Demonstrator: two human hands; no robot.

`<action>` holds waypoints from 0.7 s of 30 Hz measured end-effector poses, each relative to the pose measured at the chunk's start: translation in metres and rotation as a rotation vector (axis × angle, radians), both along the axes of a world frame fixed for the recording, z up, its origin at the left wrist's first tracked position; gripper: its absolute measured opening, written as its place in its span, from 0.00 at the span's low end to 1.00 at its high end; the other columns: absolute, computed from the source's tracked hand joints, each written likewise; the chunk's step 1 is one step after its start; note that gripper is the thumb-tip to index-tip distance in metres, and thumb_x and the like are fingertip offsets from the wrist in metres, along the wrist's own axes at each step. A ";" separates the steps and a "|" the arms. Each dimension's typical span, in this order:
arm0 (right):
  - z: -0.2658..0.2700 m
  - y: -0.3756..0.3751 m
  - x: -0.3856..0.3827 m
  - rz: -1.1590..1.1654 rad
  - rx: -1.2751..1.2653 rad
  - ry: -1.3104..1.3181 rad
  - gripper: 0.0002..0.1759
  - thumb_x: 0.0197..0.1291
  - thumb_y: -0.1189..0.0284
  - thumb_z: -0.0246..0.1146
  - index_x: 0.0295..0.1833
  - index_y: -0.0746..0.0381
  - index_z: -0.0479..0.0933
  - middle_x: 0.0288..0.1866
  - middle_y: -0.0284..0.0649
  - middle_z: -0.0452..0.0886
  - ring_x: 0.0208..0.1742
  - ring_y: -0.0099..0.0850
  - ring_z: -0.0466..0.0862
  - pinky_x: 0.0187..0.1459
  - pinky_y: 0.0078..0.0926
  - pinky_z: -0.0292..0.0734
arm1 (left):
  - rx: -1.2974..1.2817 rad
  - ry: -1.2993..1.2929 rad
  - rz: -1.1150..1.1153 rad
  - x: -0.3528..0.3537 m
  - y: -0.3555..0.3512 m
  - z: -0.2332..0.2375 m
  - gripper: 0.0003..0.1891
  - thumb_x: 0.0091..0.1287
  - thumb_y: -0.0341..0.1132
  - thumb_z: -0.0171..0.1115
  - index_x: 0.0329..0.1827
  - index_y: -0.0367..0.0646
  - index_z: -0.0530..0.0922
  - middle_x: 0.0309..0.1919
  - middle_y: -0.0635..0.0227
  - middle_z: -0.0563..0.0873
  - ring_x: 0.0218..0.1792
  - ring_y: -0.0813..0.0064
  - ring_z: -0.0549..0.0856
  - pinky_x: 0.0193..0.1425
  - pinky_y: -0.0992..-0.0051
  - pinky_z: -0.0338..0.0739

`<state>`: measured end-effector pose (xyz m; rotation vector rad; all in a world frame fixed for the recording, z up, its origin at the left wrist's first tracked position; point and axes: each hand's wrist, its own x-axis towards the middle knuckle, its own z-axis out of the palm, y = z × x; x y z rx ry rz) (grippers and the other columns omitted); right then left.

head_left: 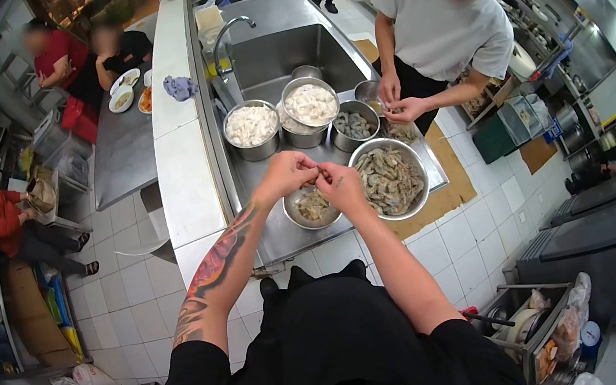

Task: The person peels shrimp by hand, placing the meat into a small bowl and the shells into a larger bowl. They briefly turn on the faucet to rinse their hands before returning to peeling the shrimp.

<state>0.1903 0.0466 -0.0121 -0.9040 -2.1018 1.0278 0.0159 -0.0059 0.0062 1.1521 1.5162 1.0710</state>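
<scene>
My left hand (290, 174) and my right hand (341, 186) meet fingertip to fingertip, both closed in a pinch. Between them is a small brownish shrimp (319, 175), mostly covered by the fingers. Below the hands stands a metal bowl with shrimp shells (313, 209), partly hidden by my right hand. Just right of it a larger metal bowl holds a heap of whole grey shrimp (391, 178). Behind the hands are metal pots of pale pieces (251, 125) and a pot of grey shrimp (354, 124).
A steel sink (289, 61) with a curved tap (241, 23) lies beyond the pots. Across the counter a person in a light grey shirt (434, 25) works with both hands over bowls. A crumpled purple cloth (181, 87) rests on the white tiled ledge (182, 163).
</scene>
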 end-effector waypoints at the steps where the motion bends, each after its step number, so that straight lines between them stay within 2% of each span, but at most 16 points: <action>1: -0.001 0.000 -0.001 -0.003 0.034 -0.008 0.13 0.62 0.74 0.66 0.50 0.68 0.84 0.33 0.46 0.89 0.35 0.27 0.90 0.39 0.28 0.83 | 0.016 0.025 0.003 0.000 0.000 -0.001 0.08 0.66 0.27 0.70 0.44 0.29 0.85 0.33 0.62 0.90 0.32 0.79 0.89 0.38 0.79 0.86; 3: -0.010 0.004 -0.001 -0.002 0.069 -0.017 0.13 0.61 0.74 0.66 0.49 0.68 0.84 0.33 0.47 0.88 0.35 0.27 0.90 0.38 0.28 0.84 | 0.028 0.006 -0.031 0.001 -0.001 0.003 0.09 0.67 0.26 0.69 0.45 0.29 0.85 0.34 0.62 0.90 0.33 0.79 0.89 0.39 0.79 0.86; 5: -0.027 0.013 0.002 0.017 -0.278 0.105 0.13 0.64 0.74 0.64 0.51 0.70 0.84 0.33 0.45 0.89 0.34 0.26 0.89 0.37 0.28 0.84 | 0.037 -0.017 -0.058 0.000 -0.002 0.004 0.09 0.67 0.26 0.69 0.46 0.29 0.85 0.35 0.61 0.90 0.33 0.79 0.89 0.39 0.78 0.86; 6: -0.029 0.014 0.004 0.017 -0.278 0.104 0.13 0.64 0.74 0.64 0.51 0.70 0.84 0.33 0.45 0.89 0.34 0.26 0.89 0.37 0.28 0.84 | 0.043 -0.056 -0.059 0.000 -0.001 0.003 0.09 0.67 0.26 0.69 0.47 0.29 0.85 0.36 0.61 0.90 0.34 0.78 0.89 0.40 0.78 0.86; 8: -0.032 0.016 0.007 0.069 -0.701 0.438 0.13 0.68 0.73 0.62 0.52 0.71 0.83 0.34 0.43 0.89 0.34 0.25 0.89 0.36 0.26 0.84 | 0.052 -0.095 -0.058 0.000 0.001 0.000 0.10 0.67 0.25 0.69 0.48 0.28 0.85 0.37 0.61 0.90 0.35 0.78 0.89 0.41 0.78 0.86; 10: -0.027 0.016 0.011 0.053 -0.695 0.426 0.13 0.71 0.74 0.60 0.54 0.72 0.82 0.37 0.42 0.89 0.35 0.25 0.89 0.38 0.24 0.85 | 0.076 -0.206 -0.078 -0.002 0.002 -0.002 0.12 0.67 0.25 0.68 0.50 0.28 0.85 0.39 0.60 0.90 0.36 0.77 0.89 0.43 0.77 0.86; 12: -0.020 0.014 0.011 0.034 -0.691 0.414 0.13 0.73 0.75 0.58 0.55 0.73 0.80 0.40 0.41 0.89 0.37 0.26 0.89 0.40 0.21 0.86 | 0.060 -0.151 -0.059 -0.002 0.001 -0.002 0.11 0.67 0.25 0.68 0.50 0.28 0.85 0.38 0.60 0.90 0.36 0.77 0.89 0.43 0.77 0.87; 14: -0.011 0.011 0.010 0.047 -0.342 0.187 0.12 0.70 0.75 0.62 0.52 0.73 0.82 0.38 0.41 0.89 0.37 0.25 0.89 0.39 0.22 0.85 | 0.043 -0.097 -0.044 0.000 0.000 0.000 0.11 0.67 0.26 0.68 0.49 0.28 0.85 0.38 0.60 0.90 0.36 0.77 0.89 0.43 0.77 0.87; 15: -0.008 0.009 0.009 0.044 -0.342 0.187 0.12 0.70 0.75 0.62 0.52 0.73 0.82 0.38 0.41 0.89 0.37 0.25 0.89 0.39 0.22 0.85 | 0.030 -0.089 -0.027 0.001 0.001 0.001 0.11 0.67 0.26 0.68 0.49 0.28 0.85 0.38 0.60 0.90 0.36 0.77 0.89 0.42 0.77 0.87; 17: -0.003 0.008 0.007 0.035 0.100 0.062 0.12 0.64 0.73 0.66 0.50 0.68 0.84 0.33 0.47 0.88 0.34 0.27 0.89 0.36 0.27 0.83 | 0.017 -0.080 -0.013 0.002 0.001 0.002 0.10 0.67 0.26 0.68 0.48 0.28 0.85 0.37 0.60 0.90 0.36 0.77 0.89 0.42 0.77 0.87; 21: -0.008 0.015 0.004 0.061 0.187 -0.020 0.12 0.61 0.73 0.67 0.49 0.66 0.84 0.32 0.50 0.86 0.32 0.29 0.89 0.35 0.29 0.82 | 0.030 -0.037 0.002 0.003 0.000 0.004 0.10 0.67 0.26 0.69 0.47 0.28 0.85 0.37 0.59 0.91 0.35 0.77 0.90 0.41 0.78 0.87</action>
